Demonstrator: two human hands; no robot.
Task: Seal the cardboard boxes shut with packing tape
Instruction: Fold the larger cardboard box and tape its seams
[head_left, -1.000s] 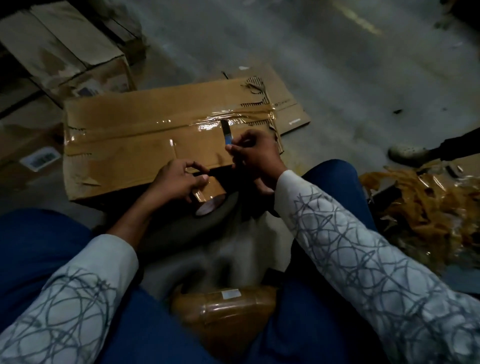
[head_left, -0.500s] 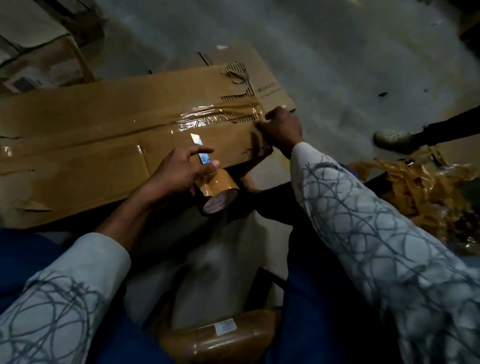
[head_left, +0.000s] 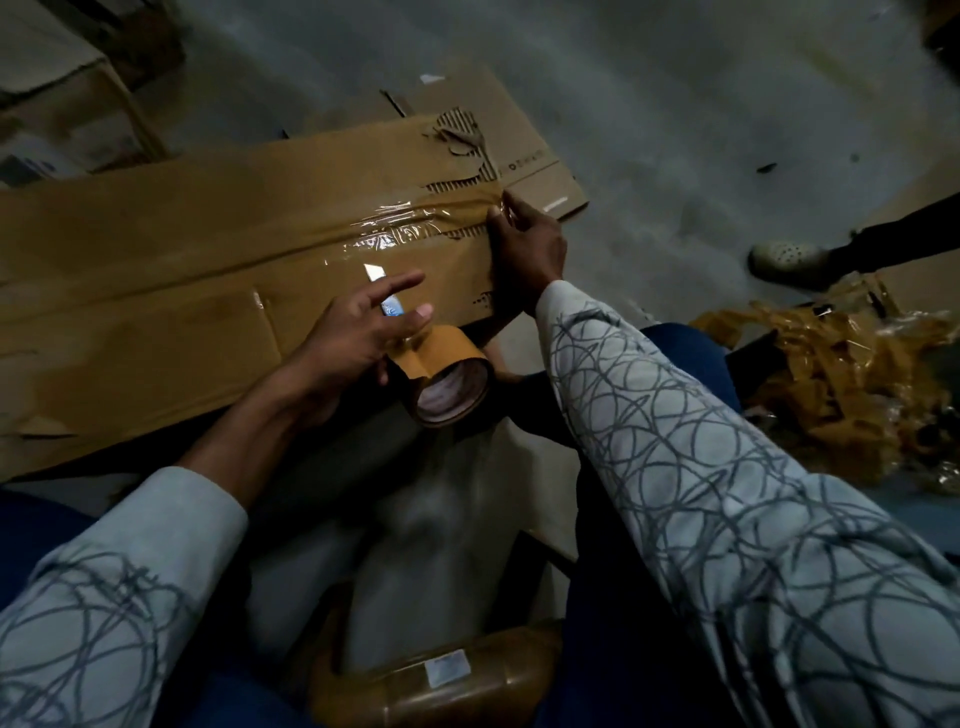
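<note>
My left grip (head_left: 358, 335) holds the tape roll (head_left: 451, 382) and a cutter (head_left: 387, 297) over the box (head_left: 182, 270), near its front edge. My right grip (head_left: 525, 250) pinches the tape strip (head_left: 415, 228) at the box's right end.

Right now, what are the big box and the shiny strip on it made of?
The box looks like brown corrugated cardboard, matte; torn patches show its ridges. The strip seems brown plastic tape, glossy, wrinkled, catching light.

My left sleeve (head_left: 104, 597) at seven o'clock and right sleeve (head_left: 727, 493) at four are pale grey, scribbled over with dark looping lines. Blue trousers (head_left: 688, 351) cover my knees; my left hand (head_left: 348, 338) and right hand (head_left: 530, 249) are bare.
</note>
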